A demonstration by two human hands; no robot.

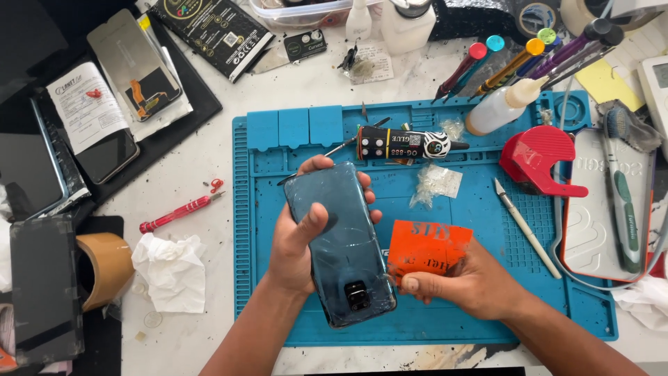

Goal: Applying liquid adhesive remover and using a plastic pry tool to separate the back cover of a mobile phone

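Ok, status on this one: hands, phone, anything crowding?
Left hand grips phone, back up. Right hand holds orange card at its edge. Glue tube beyond, apart.

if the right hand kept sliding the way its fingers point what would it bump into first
Probably the phone. The right hand, pinching an orange card, points left toward the phone's edge, which the left hand holds over the blue mat. The card looks about touching it already; depth is unclear.

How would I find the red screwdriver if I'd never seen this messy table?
Start at the big blue mat in the middle and look just past its left edge, onto the white table. The red screwdriver lies there slanted, above the crumpled tissue. It is the only tool lying alone on that side; the other coloured drivers are bunched at the top right.
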